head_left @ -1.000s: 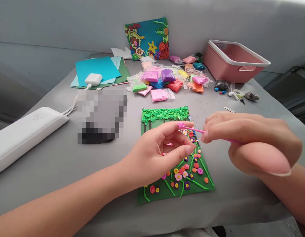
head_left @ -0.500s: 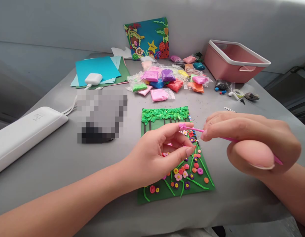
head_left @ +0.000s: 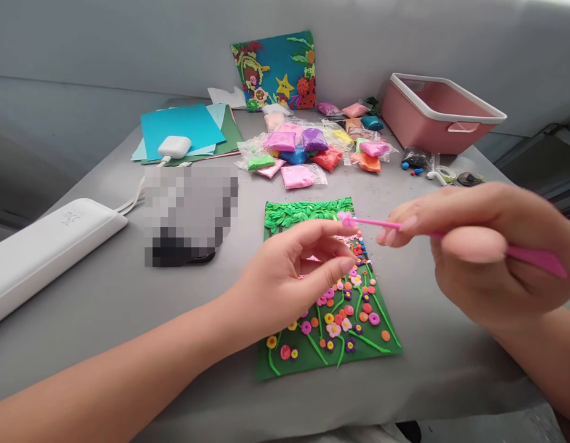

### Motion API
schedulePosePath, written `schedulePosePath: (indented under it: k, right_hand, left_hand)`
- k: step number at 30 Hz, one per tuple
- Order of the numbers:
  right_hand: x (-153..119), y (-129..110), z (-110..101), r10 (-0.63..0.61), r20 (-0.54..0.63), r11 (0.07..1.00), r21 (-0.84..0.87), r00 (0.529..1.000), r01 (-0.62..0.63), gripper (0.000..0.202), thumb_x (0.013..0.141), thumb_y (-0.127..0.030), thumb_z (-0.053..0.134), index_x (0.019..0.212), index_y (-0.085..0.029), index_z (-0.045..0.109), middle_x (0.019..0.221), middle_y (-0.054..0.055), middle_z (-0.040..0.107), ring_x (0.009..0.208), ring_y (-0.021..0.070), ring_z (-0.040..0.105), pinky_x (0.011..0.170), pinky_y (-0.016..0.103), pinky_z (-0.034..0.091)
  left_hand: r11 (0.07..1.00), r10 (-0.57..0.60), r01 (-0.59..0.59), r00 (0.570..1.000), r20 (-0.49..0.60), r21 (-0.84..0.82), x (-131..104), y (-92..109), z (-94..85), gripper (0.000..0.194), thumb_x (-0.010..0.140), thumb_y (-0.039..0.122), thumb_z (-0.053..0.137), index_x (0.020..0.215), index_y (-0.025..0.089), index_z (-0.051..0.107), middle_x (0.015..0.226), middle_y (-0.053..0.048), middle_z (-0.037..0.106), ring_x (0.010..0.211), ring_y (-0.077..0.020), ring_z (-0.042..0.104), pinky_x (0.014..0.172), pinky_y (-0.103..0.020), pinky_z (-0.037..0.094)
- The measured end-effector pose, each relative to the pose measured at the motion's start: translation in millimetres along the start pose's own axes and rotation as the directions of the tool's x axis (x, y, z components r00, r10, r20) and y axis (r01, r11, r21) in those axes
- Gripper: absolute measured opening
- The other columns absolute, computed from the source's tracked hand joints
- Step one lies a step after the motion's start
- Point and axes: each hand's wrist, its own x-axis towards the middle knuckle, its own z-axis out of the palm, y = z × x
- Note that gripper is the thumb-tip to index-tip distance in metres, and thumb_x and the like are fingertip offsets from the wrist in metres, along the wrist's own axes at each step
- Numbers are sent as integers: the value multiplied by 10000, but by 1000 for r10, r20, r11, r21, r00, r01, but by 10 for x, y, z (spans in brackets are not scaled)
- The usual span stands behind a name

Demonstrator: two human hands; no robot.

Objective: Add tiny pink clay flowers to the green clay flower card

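Note:
My right hand [head_left: 497, 264] is closed round a thin pink clay modelling tool [head_left: 372, 222], with its broad end sticking out past my thumb. At the tool's tip is a small pink clay piece [head_left: 346, 219], flower-like in shape, at the tip of my left index finger. The other fingers and thumb of my left hand [head_left: 298, 264] are curved and apart, with nothing gripped between them. Beneath that hand lies a dark green board [head_left: 368, 366] decorated with clay flowers, green stems and a leafy band along its top; my hand hides part of it.
Bagged coloured clay [head_left: 298, 176] is heaped behind the board. A pink basket [head_left: 418, 123] stands back right, near an undersea clay picture [head_left: 273, 67]. Coloured paper [head_left: 183, 129], a white earbud case [head_left: 175, 146], a power bank [head_left: 63, 252] and a pixelated object [head_left: 192, 209] are on the left.
My right hand has lifted slightly and turned, showing more of the tool's broad end. The tool tip and pink clay piece have risen a little at my left index fingertip.

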Motion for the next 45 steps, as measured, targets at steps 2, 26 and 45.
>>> schedulePosePath:
  k: [2,26,45]
  right_hand:
    - [42,-40,34,-4,-127,1000,2,992,5,59,925,-370,752,902,-321,727,846,19,733,798,221,698,747,417,544]
    - [59,139,123,-189,483,965,252,855,71,132,995,-144,599,929,-144,713,767,33,731,676,89,630,666,212,539]
    - [-109,267,163,-248,497,960,243,831,141,116,976,-81,595,986,-142,693,766,40,714,705,106,636,717,231,535]
  left_hand:
    - [999,-20,17,996,-87,-36,28,30,-27,287,878,304,797,1132,193,722,937,-27,733,891,-151,680,786,-257,565]
    - [948,42,-156,925,-377,-278,297,-253,-111,298,760,325,907,981,222,735,946,34,699,833,-85,641,812,-223,543]
    - [987,81,-117,954,-290,-111,185,-58,-103,153,1022,108,514,983,172,648,774,27,622,666,-68,553,632,-183,481]
